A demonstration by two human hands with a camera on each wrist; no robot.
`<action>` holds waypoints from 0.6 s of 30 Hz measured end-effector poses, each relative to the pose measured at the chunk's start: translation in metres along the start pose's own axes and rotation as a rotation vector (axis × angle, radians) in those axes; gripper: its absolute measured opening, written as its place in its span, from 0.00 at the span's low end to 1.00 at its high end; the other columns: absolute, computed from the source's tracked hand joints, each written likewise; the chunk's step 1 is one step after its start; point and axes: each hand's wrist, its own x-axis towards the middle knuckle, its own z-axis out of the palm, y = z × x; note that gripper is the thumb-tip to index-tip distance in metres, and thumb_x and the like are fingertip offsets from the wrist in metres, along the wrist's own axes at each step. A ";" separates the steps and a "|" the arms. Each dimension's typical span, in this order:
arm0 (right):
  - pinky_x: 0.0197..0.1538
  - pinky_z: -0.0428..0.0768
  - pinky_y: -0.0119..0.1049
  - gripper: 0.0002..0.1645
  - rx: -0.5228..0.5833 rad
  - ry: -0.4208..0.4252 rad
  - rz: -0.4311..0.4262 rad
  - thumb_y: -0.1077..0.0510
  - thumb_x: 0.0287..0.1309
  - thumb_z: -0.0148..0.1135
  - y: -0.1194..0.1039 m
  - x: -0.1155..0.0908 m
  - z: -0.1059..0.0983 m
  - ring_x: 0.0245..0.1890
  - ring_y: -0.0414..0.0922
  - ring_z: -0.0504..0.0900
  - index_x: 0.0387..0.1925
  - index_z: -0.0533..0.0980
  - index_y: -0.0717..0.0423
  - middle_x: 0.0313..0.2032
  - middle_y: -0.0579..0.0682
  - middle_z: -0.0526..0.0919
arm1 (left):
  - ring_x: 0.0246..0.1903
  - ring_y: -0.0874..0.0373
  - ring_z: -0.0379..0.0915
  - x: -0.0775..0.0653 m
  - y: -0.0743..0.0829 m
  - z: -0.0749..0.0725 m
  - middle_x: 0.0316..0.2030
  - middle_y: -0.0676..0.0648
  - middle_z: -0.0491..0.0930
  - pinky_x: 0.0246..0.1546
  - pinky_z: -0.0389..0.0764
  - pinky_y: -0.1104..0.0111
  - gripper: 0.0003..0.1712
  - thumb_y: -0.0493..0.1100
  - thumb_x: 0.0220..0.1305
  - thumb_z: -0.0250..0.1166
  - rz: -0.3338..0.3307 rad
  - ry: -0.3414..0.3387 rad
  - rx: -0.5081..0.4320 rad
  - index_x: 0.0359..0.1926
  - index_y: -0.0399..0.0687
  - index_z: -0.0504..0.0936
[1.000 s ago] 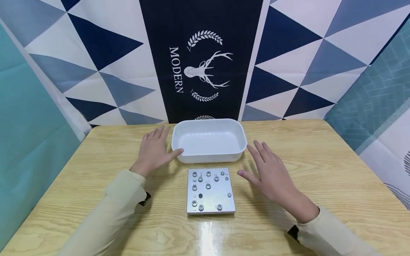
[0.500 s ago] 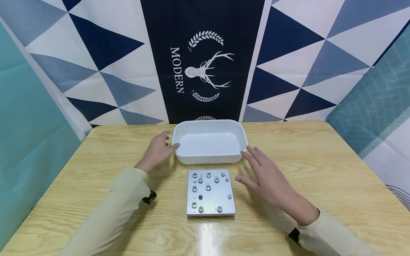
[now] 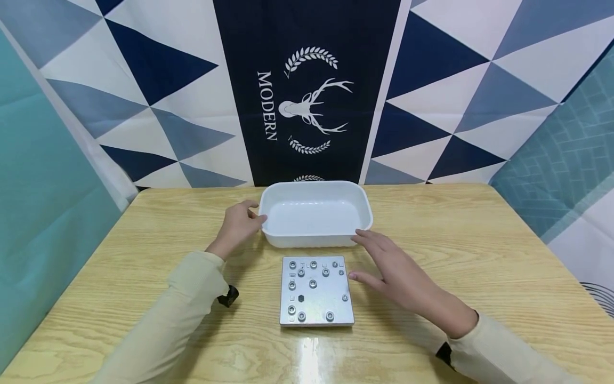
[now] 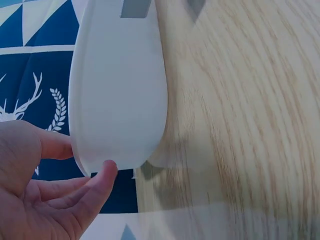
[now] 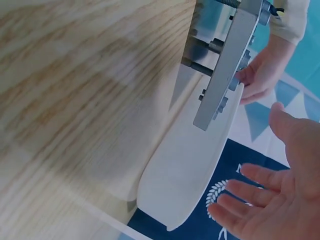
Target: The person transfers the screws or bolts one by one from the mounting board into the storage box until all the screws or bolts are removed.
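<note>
A shallow white plastic tub (image 3: 307,241) stands toward the back of the table. My left hand (image 3: 237,224) pinches its left end, thumb over the rim and fingers outside; in the left wrist view this hand (image 4: 52,197) grips the edge of the tub (image 4: 117,90). Straight-fingered, my right hand (image 3: 398,274) reaches to the tub's front right corner; whether its fingertips touch is unclear. It holds nothing in the right wrist view. Before the tub lies a square metal plate (image 3: 318,304) with several socket-head bolts; from the side, bolt shanks show beneath the plate (image 5: 225,70).
The wood-grain table (image 3: 168,330) ends behind the tub at a patterned cloth backdrop (image 3: 307,32). A teal cloth (image 3: 48,202) hangs along the left side, and another patterned cloth (image 3: 566,176) is at the right.
My left hand has gone from spread fingers beside the tub to pinching its left rim. The right hand has moved slightly left, to the tub's front corner. The plate stays put.
</note>
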 end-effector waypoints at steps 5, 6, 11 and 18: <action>0.65 0.72 0.54 0.40 -0.033 0.001 -0.061 0.44 0.55 0.67 0.000 0.002 0.000 0.66 0.58 0.68 0.63 0.68 0.59 0.65 0.60 0.69 | 0.29 0.52 0.81 0.004 -0.003 0.001 0.35 0.40 0.81 0.26 0.74 0.75 0.25 0.42 0.65 0.61 0.001 0.008 -0.072 0.60 0.35 0.72; 0.65 0.72 0.54 0.39 -0.035 0.000 -0.066 0.43 0.55 0.67 0.000 0.002 0.000 0.66 0.58 0.69 0.63 0.68 0.59 0.65 0.60 0.70 | 0.29 0.52 0.81 0.005 -0.004 0.002 0.34 0.40 0.80 0.25 0.74 0.75 0.25 0.42 0.64 0.61 -0.001 0.009 -0.084 0.59 0.34 0.72; 0.64 0.73 0.52 0.38 -0.039 -0.003 -0.083 0.44 0.54 0.68 -0.001 0.003 0.002 0.65 0.56 0.71 0.62 0.69 0.58 0.64 0.59 0.71 | 0.27 0.52 0.82 0.004 -0.004 0.004 0.32 0.42 0.79 0.24 0.76 0.76 0.24 0.41 0.64 0.60 -0.027 0.016 -0.128 0.58 0.34 0.73; 0.63 0.75 0.51 0.36 -0.062 0.012 -0.148 0.47 0.52 0.70 -0.001 0.006 0.003 0.63 0.55 0.73 0.59 0.72 0.58 0.61 0.57 0.75 | 0.32 0.47 0.83 0.003 -0.003 0.004 0.31 0.42 0.79 0.27 0.80 0.74 0.21 0.40 0.64 0.60 -0.060 0.035 -0.194 0.56 0.34 0.75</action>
